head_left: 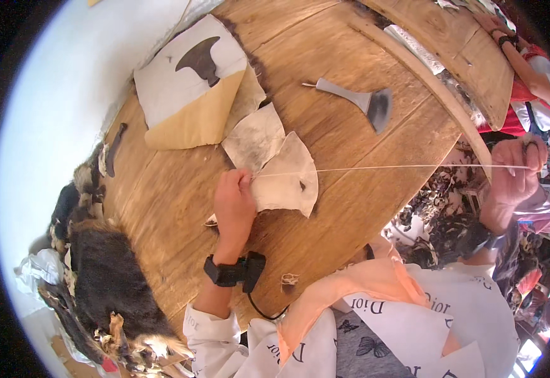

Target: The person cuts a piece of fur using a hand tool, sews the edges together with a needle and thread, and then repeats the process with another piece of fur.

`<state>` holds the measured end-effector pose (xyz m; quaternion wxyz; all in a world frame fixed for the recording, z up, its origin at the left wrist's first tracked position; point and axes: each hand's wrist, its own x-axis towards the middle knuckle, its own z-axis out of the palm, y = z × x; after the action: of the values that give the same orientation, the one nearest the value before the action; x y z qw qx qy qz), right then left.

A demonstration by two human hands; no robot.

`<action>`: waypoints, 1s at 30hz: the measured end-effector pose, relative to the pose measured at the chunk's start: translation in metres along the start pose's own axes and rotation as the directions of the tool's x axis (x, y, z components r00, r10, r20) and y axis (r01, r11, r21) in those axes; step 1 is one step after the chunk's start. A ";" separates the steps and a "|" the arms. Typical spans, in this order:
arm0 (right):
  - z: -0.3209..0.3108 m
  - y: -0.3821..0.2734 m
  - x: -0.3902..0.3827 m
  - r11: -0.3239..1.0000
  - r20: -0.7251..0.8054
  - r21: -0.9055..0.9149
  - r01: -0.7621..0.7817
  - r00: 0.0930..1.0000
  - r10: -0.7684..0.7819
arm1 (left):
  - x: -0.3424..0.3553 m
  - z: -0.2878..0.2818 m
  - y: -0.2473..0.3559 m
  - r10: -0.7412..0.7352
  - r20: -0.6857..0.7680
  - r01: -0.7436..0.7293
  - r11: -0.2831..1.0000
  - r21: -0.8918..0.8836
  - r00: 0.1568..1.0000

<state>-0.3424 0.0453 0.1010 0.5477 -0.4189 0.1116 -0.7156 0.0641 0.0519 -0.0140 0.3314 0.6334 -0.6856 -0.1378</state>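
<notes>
Left hand (236, 200) low on the bench (180, 252), fingers closed on the pale hide pieces (287, 183) near their join. White thread (376, 167) runs taut from there to the right hand (515, 167), raised beyond the bench edge, fingers gripping it. Farther: fan-shaped blade tool (350, 99), lying flat; folded sheet (183, 97) with dark blade (200, 60) on top.

hide pieces (287, 189) on table (180, 189) | thread (382, 167) over them | bladed tool (359, 99) behind, right | fur (108, 271) left
</notes>
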 end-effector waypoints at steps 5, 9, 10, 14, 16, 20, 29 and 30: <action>0.002 -0.014 -0.017 0.983 0.004 -0.067 -0.173 0.985 0.174 | 0.014 -0.017 0.018 -0.027 0.120 0.041 0.992 -0.116 0.992; 0.003 -0.029 -0.017 0.919 -0.219 -0.175 -0.354 0.924 0.315 | 0.018 -0.011 0.011 -0.018 0.415 0.169 0.928 -0.331 0.909; 0.001 -0.033 -0.017 0.836 -0.254 -0.237 -0.495 0.862 0.438 | 0.020 -0.009 0.010 -0.010 0.413 0.163 0.928 -0.336 0.910; 0.014 -0.043 -0.021 0.583 -0.343 -0.558 -0.590 0.804 0.486 | 0.021 -0.001 0.008 -0.266 0.434 0.417 0.857 -0.303 0.861; 0.016 -0.048 -0.022 0.518 -0.348 -0.630 -0.579 0.806 0.478 | 0.022 0.001 0.005 -0.290 0.428 0.435 0.850 -0.295 0.856; -0.007 -0.081 -0.021 0.467 -0.421 -0.720 -0.514 0.858 0.294 | 0.026 0.001 0.006 -0.245 0.443 0.403 0.861 -0.309 0.862; -0.110 -0.049 0.013 -0.093 -0.469 -0.874 -0.477 0.878 -0.092 | 0.028 0.010 0.028 0.084 0.137 -0.090 0.995 0.043 0.987; -0.113 -0.028 0.018 -0.120 -0.466 -0.879 -0.461 0.884 0.015 | 0.032 0.014 0.033 0.189 0.127 -0.215 0.947 0.239 0.974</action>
<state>-0.4448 0.0065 0.0563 0.1647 -0.5368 0.7525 -0.3442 0.0302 0.0235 0.0046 0.2251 0.5888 -0.7749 -0.0476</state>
